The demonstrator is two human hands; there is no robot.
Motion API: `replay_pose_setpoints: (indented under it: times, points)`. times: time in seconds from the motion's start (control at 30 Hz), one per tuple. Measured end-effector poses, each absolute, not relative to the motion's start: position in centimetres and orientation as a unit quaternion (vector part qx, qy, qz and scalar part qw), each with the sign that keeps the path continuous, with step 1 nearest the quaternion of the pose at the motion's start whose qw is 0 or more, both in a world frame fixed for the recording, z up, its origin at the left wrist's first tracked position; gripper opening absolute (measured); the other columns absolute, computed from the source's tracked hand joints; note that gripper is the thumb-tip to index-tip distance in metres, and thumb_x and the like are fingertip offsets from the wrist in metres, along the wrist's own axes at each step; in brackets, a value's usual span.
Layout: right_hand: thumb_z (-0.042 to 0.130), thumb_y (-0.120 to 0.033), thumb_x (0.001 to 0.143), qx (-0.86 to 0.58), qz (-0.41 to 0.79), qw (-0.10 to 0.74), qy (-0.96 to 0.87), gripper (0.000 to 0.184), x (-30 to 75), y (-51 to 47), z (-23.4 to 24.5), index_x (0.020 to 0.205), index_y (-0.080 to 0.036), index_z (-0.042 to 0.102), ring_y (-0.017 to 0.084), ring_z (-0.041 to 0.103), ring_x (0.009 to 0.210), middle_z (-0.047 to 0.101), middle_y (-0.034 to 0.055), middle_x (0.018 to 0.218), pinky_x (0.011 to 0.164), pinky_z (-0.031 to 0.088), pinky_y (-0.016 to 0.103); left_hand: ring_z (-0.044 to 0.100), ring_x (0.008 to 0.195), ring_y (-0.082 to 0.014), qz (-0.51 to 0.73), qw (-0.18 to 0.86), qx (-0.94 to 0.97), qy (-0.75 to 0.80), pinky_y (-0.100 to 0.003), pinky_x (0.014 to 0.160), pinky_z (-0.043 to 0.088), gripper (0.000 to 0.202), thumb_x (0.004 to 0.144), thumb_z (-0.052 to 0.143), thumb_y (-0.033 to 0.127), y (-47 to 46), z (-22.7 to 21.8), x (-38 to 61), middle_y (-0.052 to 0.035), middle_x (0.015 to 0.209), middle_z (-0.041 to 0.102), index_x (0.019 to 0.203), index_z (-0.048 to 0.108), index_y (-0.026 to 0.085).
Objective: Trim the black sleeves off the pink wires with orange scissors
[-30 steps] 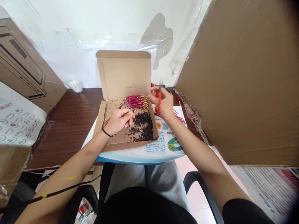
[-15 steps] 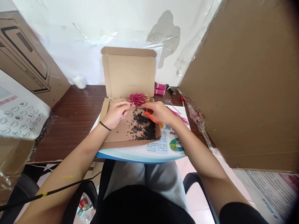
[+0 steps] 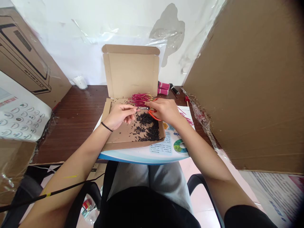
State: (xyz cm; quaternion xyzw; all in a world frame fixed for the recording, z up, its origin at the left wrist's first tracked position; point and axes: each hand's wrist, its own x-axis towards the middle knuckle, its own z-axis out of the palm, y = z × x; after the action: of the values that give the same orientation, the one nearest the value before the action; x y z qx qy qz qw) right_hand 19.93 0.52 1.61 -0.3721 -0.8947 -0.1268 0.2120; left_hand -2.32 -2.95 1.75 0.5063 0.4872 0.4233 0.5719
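Observation:
My right hand (image 3: 165, 110) grips orange-handled scissors (image 3: 154, 116), their metal blades pointing left and reaching the fingertips of my left hand. Thumb and index finger of my left hand (image 3: 122, 114) are pinched together; whatever lies between them is too small to make out. Both hands are over an open cardboard box (image 3: 116, 139). Below the scissors lies a heap of short black pieces (image 3: 152, 131), like cut bits of tubing. Behind the hands rests a pile of dark pink wires (image 3: 140, 98) with light, yellowish ends.
The box's lid (image 3: 131, 74) stands up at the back. Bundled pink wires (image 3: 163, 88) and a black bundle (image 3: 174, 89) lie behind it to the right. Loose pink wires (image 3: 187, 118) rest on the printed sheet (image 3: 163, 147). Large cardboard (image 3: 249, 88) walls the right side.
The scissors have turned, so their blades now point left to my left fingertips. My right hand has risen slightly, and the small dark piece at my left fingers no longer shows clearly.

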Motion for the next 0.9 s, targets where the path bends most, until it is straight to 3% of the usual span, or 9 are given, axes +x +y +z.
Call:
replay_pose_setpoints:
  times: [0.23,0.5,0.7,0.9]
  points:
    - [0.048,-0.032,0.096,-0.353,-0.146,0.184,-0.906,0.027,20.2,0.4,2.0,0.106,-0.023,0.071,0.018,0.058,0.077,0.073,0.0049,0.083,0.056,0.022,0.031,0.051,0.036,-0.0070,0.407,0.572,0.521,0.486,-0.019,0.036,0.034,0.021,0.069,0.079,0.027,-2.9,1.6,-2.5,-0.0010,0.048,0.061,0.079,0.076,0.010]
    - [0.044,-0.020,0.096,-0.350,-0.160,0.130,-0.914,0.029,19.9,-0.2,2.9,0.109,-0.021,0.070,0.019,0.055,0.076,0.072,0.0054,0.082,0.056,0.022,0.032,0.053,0.037,-0.0071,0.398,0.555,0.504,0.528,-0.018,0.038,0.034,0.011,0.068,0.078,0.019,-2.9,2.0,-2.2,-0.0018,0.049,0.064,0.074,0.074,0.011]
    - [0.046,-0.023,0.097,-0.339,-0.166,0.108,-0.920,0.026,19.6,-0.3,2.8,0.109,-0.021,0.069,0.019,0.054,0.076,0.072,0.0054,0.083,0.056,0.021,0.032,0.052,0.036,-0.0066,0.389,0.549,0.512,0.534,-0.017,0.037,0.033,0.009,0.068,0.077,0.018,-3.0,2.1,-2.1,-0.0019,0.049,0.064,0.070,0.072,0.011]
    - [0.046,-0.038,0.098,-0.342,-0.149,0.127,-0.919,0.030,19.6,-0.4,2.7,0.106,-0.020,0.070,0.020,0.054,0.076,0.071,0.0070,0.082,0.056,0.020,0.033,0.052,0.037,-0.0066,0.391,0.548,0.508,0.538,-0.018,0.038,0.034,0.008,0.067,0.077,0.016,-3.1,2.2,-2.0,-0.0023,0.049,0.064,0.070,0.072,0.011]
